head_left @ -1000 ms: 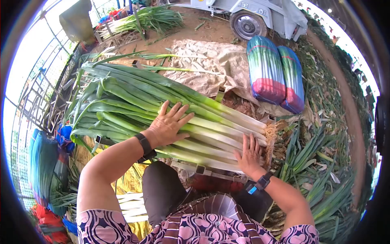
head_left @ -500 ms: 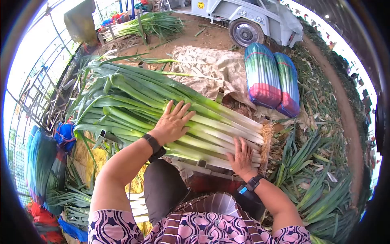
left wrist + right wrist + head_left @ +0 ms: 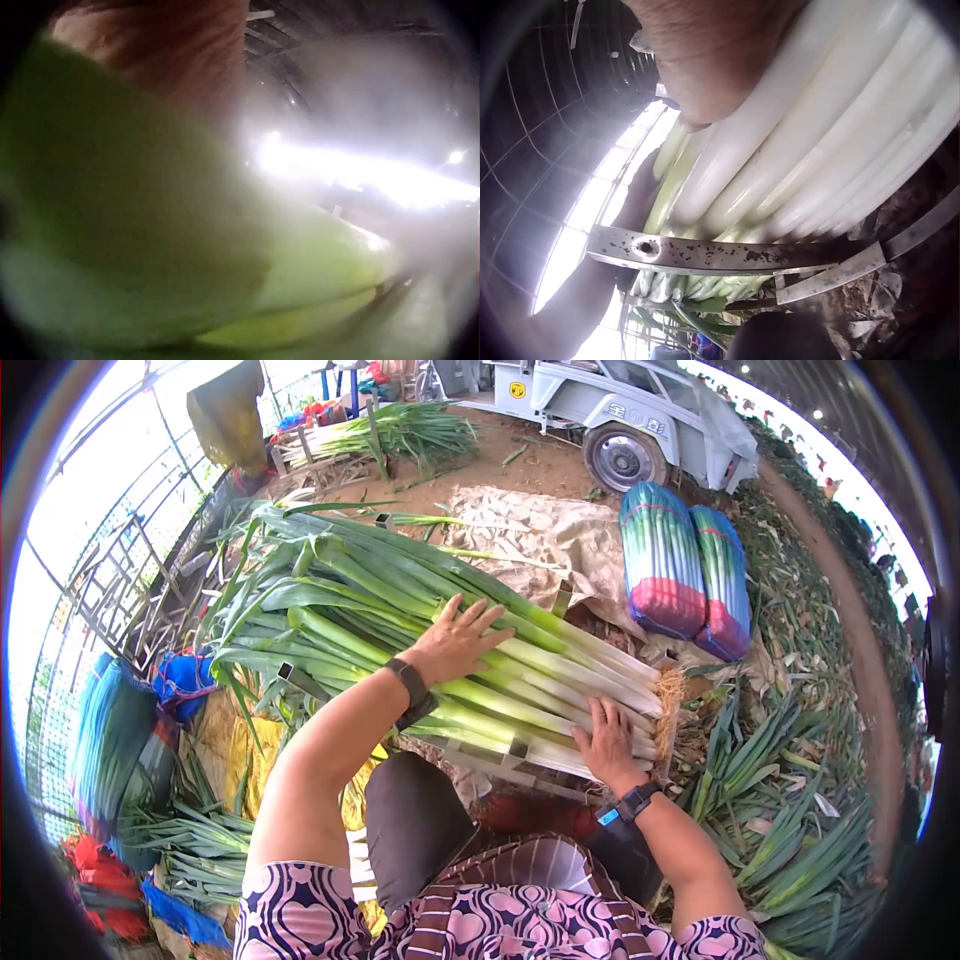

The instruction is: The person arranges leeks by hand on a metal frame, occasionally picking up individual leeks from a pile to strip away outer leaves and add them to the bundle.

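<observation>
A wide layer of large green onions [image 3: 340, 580] lies across a metal frame [image 3: 705, 251], leaves to the left and roots [image 3: 670, 705] to the right. My left hand [image 3: 455, 645] rests on the stalks where green turns pale, its fingers spread. Lower right, my right hand [image 3: 608, 742] lies on the white stalks just short of the roots, its fingers extended. In the left wrist view, a pale green stalk [image 3: 150, 210] fills the foreground below part of the hand. The right wrist view has white stalks [image 3: 780, 150] side by side under my hand.
Two netted onion bundles [image 3: 663, 560] stand on a beige cloth [image 3: 510, 510] at the back right. Loose green leaves [image 3: 810, 840] cover the right-hand ground. Farther back are a grey three-wheeled vehicle [image 3: 650, 435] and another onion pile [image 3: 390, 435]. Blue-netted bundles [image 3: 110, 750] stand at left.
The head view has shifted, so the background sits lower and farther right. My right hand has moved slightly left along the white stalks. My left hand still rests on the onions.
</observation>
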